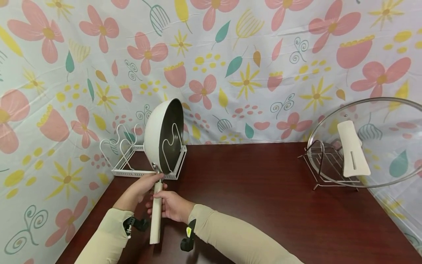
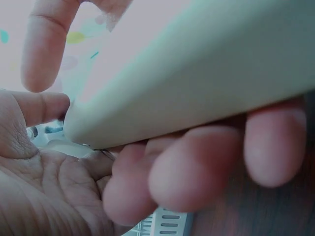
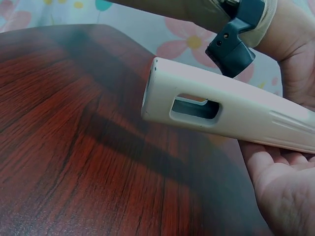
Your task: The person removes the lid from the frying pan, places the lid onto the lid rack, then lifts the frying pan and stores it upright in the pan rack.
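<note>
A white pan with a dark inside stands on its edge in a white wire rack at the table's back left. Its long cream handle points toward me. My left hand grips the handle close to the pan. In the left wrist view the fingers curl under the handle. My right hand holds the handle just below the left. In the right wrist view its palm lies under the handle, whose end has a hanging slot.
A large glass lid with a white handle leans in a metal wire stand at the back right. The dark red wooden table stretches between the two racks. A flowered cloth covers the walls behind and at both sides.
</note>
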A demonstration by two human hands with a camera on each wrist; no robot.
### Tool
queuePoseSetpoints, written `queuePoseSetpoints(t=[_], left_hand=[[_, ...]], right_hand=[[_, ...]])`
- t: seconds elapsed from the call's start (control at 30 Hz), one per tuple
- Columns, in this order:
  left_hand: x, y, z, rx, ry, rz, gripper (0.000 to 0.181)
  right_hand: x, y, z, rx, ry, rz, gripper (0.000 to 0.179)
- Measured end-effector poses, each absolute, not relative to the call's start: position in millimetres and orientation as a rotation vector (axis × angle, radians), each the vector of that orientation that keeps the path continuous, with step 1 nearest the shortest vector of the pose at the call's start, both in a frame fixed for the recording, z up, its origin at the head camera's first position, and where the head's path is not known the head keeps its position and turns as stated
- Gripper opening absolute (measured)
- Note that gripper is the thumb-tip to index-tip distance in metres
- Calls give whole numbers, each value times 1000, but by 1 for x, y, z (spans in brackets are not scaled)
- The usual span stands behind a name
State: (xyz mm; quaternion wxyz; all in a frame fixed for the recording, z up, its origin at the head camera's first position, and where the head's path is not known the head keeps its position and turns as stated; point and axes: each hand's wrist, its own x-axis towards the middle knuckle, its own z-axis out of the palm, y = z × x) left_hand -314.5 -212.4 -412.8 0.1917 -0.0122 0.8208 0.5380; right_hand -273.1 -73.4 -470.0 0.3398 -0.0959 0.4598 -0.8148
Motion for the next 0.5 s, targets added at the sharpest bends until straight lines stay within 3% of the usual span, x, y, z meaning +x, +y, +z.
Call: queuePoseSetpoints(t=[0.5], left_hand=[[-315,-213,-412,-12,2301,1502,42]], right_hand=[[-274,-70,-474,-199,1276,-2111,50]])
